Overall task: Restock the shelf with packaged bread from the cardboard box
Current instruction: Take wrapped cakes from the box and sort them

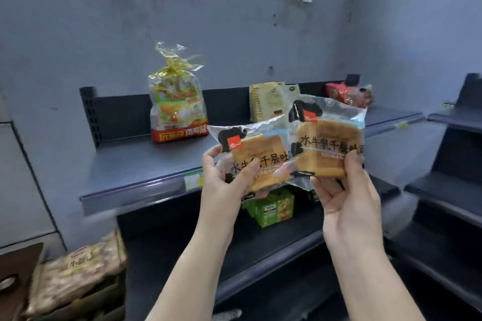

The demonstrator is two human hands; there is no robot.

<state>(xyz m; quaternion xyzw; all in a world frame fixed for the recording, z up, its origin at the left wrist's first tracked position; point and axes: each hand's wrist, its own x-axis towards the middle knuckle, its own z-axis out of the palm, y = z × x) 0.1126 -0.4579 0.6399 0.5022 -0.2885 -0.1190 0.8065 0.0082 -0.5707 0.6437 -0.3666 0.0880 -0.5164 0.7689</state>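
My left hand (224, 185) grips a clear packet of toast bread (258, 154) with black cow patches and a red label. My right hand (344, 198) holds a second, matching bread packet (326, 143), tilted slightly right. Both packets are raised in front of the dark grey top shelf (135, 164), side by side and overlapping at their inner edges. At the lower left, the cardboard box (86, 300) holds a large bag of packaged bread (78, 266).
On the top shelf stand a tall gold-tied bread bag (177, 104), a cream packet (268, 101) and red packets (347, 94) at the far right. Green packs (271, 208) sit on the shelf below. Another dark shelving unit (453, 164) stands at right.
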